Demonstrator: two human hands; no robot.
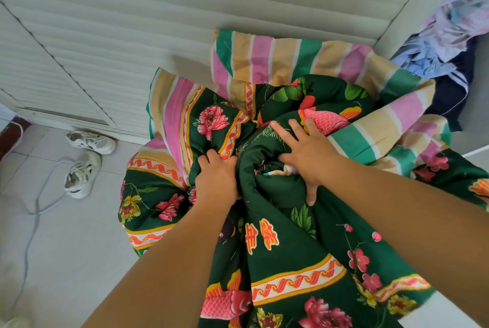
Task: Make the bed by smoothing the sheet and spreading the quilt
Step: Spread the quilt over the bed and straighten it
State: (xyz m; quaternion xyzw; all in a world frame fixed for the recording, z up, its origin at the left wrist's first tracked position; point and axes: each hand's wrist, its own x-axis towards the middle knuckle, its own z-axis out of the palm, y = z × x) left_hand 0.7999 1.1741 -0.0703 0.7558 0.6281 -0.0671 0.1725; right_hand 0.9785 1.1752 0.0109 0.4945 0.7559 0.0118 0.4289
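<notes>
The quilt [285,235] is bunched into a thick bundle in front of the person, its dark green face printed with pink flowers, fish and orange characters, and its striped backing (pink, tan and green bands) folded outward along the far side of the bundle. Both hands are on the quilt's gathered middle. The left hand [217,179] has its fingers curled into a fold of the green cloth, gripping it. The right hand [308,154], just beside the left across a raised ridge of quilt, lies with fingers spread and fairly straight over the fabric, the thumb pointing back toward the person; it presses on the cloth rather than pinching it.

Behind the quilt stand white louvred doors [111,36]. To the quilt's left, on the pale tiled floor [79,248], a pair of white sneakers [84,161] lies near the doors, with a white cable [37,211] trailing across the tiles beside them. To the quilt's right, a heap of mixed clothes [447,42] in lilac, blue and navy sits well apart from the hands.
</notes>
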